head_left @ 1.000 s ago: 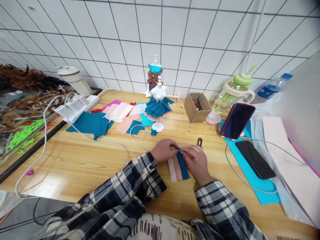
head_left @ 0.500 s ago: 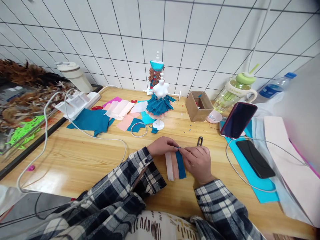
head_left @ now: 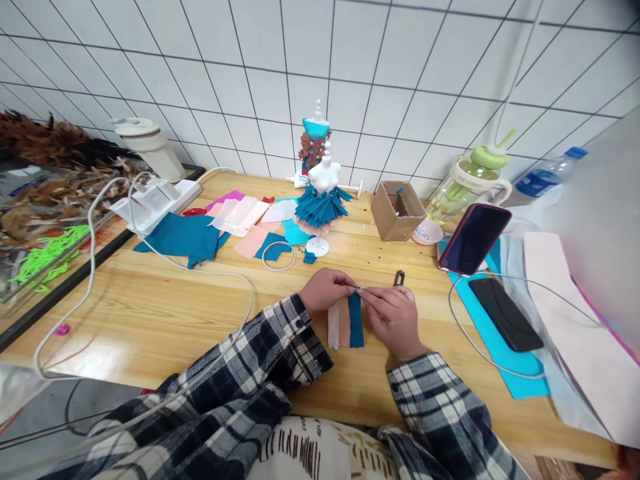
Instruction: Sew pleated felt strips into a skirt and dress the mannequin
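Both my hands meet over the table, pinching the top end of a blue fabric or paper strip [head_left: 355, 323]. My left hand [head_left: 327, 291] is closed at its upper left edge, and my right hand [head_left: 395, 320] grips the same end from the right. A peach strip [head_left: 345, 323] and a pale pink strip [head_left: 333, 327] hang or lie beside it on the left; their upper ends are hidden by my left hand. Just behind my right hand lies a dark tool with a looped end [head_left: 399, 278], partly covered. Ahead stands a small white mannequin [head_left: 324, 175] in a pleated blue skirt [head_left: 323, 208].
A second small mannequin [head_left: 315, 130] stands behind. Coloured sheets [head_left: 183, 237], a bracelet-like ring [head_left: 279, 256] and a white cable [head_left: 200, 268] lie left. Rightward are a cardboard box [head_left: 397, 217], pink bowl [head_left: 428, 231], green-lidded jug [head_left: 467, 183] and two phones [head_left: 505, 313].
The strips' lower ends have shifted slightly up and left and now hang straighter. My hands keep their pinch on the blue strip. The view has tilted slightly.
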`<state>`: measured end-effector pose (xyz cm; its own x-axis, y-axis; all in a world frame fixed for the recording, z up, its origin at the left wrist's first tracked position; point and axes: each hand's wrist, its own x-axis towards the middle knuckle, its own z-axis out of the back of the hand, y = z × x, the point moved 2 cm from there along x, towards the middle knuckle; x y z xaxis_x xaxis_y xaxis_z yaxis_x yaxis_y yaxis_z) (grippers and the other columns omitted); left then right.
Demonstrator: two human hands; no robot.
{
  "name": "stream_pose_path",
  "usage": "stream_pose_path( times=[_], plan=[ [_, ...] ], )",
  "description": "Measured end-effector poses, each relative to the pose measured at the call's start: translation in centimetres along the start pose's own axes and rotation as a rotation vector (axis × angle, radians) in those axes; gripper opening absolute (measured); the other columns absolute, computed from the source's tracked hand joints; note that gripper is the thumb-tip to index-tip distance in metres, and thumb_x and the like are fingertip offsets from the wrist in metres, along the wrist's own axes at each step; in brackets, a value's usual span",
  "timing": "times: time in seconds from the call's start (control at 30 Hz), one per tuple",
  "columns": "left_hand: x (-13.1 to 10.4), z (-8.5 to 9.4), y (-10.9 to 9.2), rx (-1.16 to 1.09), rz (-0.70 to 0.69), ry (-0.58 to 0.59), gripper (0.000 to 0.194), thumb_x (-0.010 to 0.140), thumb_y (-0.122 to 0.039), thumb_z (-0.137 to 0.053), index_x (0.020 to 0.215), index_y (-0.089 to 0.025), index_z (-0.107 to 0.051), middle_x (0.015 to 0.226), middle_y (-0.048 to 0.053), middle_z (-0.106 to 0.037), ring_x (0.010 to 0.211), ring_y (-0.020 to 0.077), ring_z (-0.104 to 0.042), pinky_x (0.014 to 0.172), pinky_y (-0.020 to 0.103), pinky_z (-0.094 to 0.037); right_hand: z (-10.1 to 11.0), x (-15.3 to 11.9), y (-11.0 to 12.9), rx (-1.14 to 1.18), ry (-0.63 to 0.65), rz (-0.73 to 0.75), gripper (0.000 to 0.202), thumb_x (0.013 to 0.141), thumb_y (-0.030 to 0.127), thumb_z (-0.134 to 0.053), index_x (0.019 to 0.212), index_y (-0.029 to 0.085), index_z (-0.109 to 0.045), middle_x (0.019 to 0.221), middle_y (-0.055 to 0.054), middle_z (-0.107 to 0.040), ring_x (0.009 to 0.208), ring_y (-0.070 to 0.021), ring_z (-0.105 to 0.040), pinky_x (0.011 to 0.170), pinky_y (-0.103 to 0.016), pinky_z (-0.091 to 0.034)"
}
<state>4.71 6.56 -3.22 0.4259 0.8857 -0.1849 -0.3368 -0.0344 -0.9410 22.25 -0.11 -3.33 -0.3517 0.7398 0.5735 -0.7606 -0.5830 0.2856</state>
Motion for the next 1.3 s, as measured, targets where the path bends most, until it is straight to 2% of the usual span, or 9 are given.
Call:
stream_pose_path(
  times=[0.1, 0.17, 0.27, 0.4, 0.63, 0.77, 1.03, 1.2, 1.3],
  plan=[
    [0.1, 0.1, 0.2, 0.105, 0.021, -0.062, 0.017, 0.075, -0.021, -0.064, 0.085, -0.015, -0.076, 0.082, 0.003, -0.076, 0.079, 0.0171, -0.068, 0.074, 0.025, -0.052, -0.1, -0.5, -0.4, 0.096, -0.122, -0.044, 0.031, 0.088, 0.015, -0.057, 0.113, 0.03, -0.067, 0.105, 0.0, -0.074, 0.09, -0.0166, -0.067, 0.087, -0.037, -0.043],
    [0.2, 0.3, 0.5, 0.159, 0.029, -0.096, 0.018, 0.076, -0.021, -0.064, 0.087, -0.016, -0.077, 0.083, 0.003, -0.076, 0.08, 0.0176, -0.068, 0.074, 0.026, -0.051, -0.1, -0.6, -0.6, 0.145, -0.19, -0.135, 0.033, 0.089, 0.019, -0.057, 0.12, 0.027, -0.065, 0.112, -0.004, -0.072, 0.097, -0.0184, -0.067, 0.089, -0.036, -0.047],
    [0.3, 0.1, 0.6, 0.3, -0.084, -0.077, 0.016, 0.077, -0.023, -0.066, 0.087, -0.02, -0.078, 0.086, 0.002, -0.076, 0.085, 0.018, -0.067, 0.08, 0.027, -0.049, -0.8, -0.4, -0.9, 0.215, -0.084, -0.251, 0.037, 0.09, 0.03, -0.058, 0.127, 0.024, -0.061, 0.119, -0.007, -0.068, 0.102, -0.0207, -0.065, 0.089, -0.036, -0.05],
    [0.4, -0.6, 0.8, 0.554, -0.228, -0.102, 0.017, 0.08, -0.028, -0.066, 0.092, -0.026, -0.078, 0.087, 0.002, -0.074, 0.088, 0.0187, -0.064, 0.084, 0.03, -0.046, -2.1, -0.1, -1.4, 0.18, 0.068, -0.269, 0.026, 0.088, 0.034, -0.061, 0.111, 0.025, -0.07, 0.103, -0.004, -0.074, 0.095, -0.0223, -0.066, 0.087, -0.038, -0.05],
    [0.4, -1.2, 1.3, 0.628, -0.169, -0.095, 0.02, 0.082, -0.031, -0.065, 0.098, -0.025, -0.077, 0.095, 0.004, -0.074, 0.094, 0.0214, -0.064, 0.088, 0.033, -0.044, -3.1, -0.4, -2.4, 0.165, 0.089, -0.414, 0.014, 0.086, 0.029, -0.063, 0.093, 0.025, -0.074, 0.087, -0.003, -0.075, 0.083, -0.0215, -0.065, 0.078, -0.036, -0.048],
    [0.4, -1.1, 1.2, 0.631, -0.179, -0.09, 0.019, 0.08, -0.032, -0.067, 0.095, -0.025, -0.076, 0.096, 0.004, -0.073, 0.096, 0.0221, -0.063, 0.09, 0.034, -0.044, -3.1, -0.2, -2.4, 0.127, 0.133, -0.44, 0.013, 0.083, 0.028, -0.065, 0.091, 0.027, -0.075, 0.082, -0.002, -0.074, 0.078, -0.0206, -0.064, 0.075, -0.035, -0.045],
    [0.3, -0.4, 1.0, 0.632, -0.267, -0.024, 0.024, 0.08, -0.027, -0.066, 0.103, -0.024, -0.074, 0.101, 0.004, -0.072, 0.098, 0.0219, -0.062, 0.091, 0.035, -0.044, -3.0, -0.1, -2.6, 0.152, 0.161, -0.452, 0.016, 0.082, 0.021, -0.065, 0.093, 0.027, -0.073, 0.087, -0.001, -0.074, 0.084, -0.02, -0.063, 0.079, -0.034, -0.043],
    [0.2, -0.2, 0.7, 0.732, -0.263, -0.092, 0.016, 0.082, -0.028, -0.064, 0.092, -0.023, -0.076, 0.092, 0.006, -0.071, 0.093, 0.0232, -0.061, 0.087, 0.038, -0.042, -2.7, 0.0, -2.5, 0.174, 0.153, -0.429, 0.013, 0.085, 0.022, -0.063, 0.093, 0.026, -0.072, 0.089, -0.001, -0.073, 0.088, -0.0208, -0.062, 0.083, -0.036, -0.043],
    [0.1, -0.1, 0.5, 0.757, -0.278, -0.119, 0.014, 0.082, -0.029, -0.064, 0.087, -0.023, -0.076, 0.09, 0.006, -0.07, 0.093, 0.0232, -0.059, 0.086, 0.038, -0.04, -2.2, 0.1, -2.3, 0.212, 0.094, -0.38, 0.018, 0.087, 0.022, -0.061, 0.102, 0.024, -0.07, 0.102, -0.004, -0.071, 0.098, -0.0214, -0.06, 0.09, -0.036, -0.042]
  ],
)
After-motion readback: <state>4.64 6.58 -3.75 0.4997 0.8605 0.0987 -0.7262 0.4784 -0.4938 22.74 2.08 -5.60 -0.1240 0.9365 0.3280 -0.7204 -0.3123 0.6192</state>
